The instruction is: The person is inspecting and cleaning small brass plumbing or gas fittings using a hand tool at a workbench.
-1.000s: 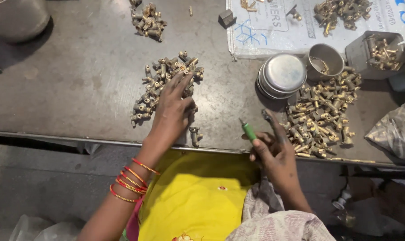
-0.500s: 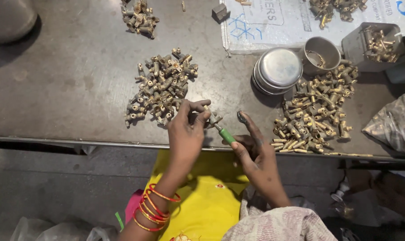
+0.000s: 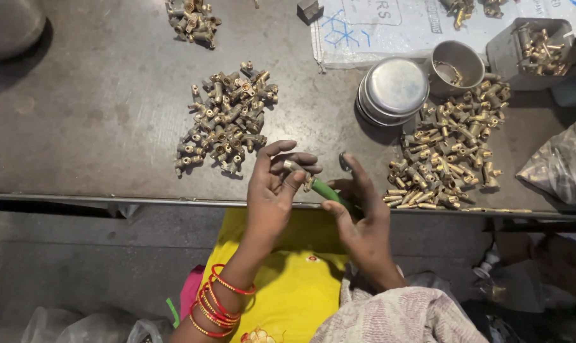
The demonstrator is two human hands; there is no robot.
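small brass fitting sits pinched between the thumb and curled fingers of our left hand, held just above the near edge of the grey metal worktable. seen from the head camera, looking straight down, our left wrist carries a stack of red and gold bangles. our right hand is closed around a green-handled tool, its fingers wrapped on the handle and its thumb stretched up beside it; the tool's tip meets the brass fitting between the two hands. just beyond our left hand lies a heap of dull brass fittings, near the fingers but not touching them. to the right of our right hand a second, brighter spread of brass fittings covers the table close to its edge. behind that spread stands a stack of round steel lids, with an open round steel cup just beside it and a grey square container filled with brass parts further right. a white printed sack lies flat under the far items. a smaller cluster of brass fittings rests at the far left of the table. below the table edge we see our yellow garment.
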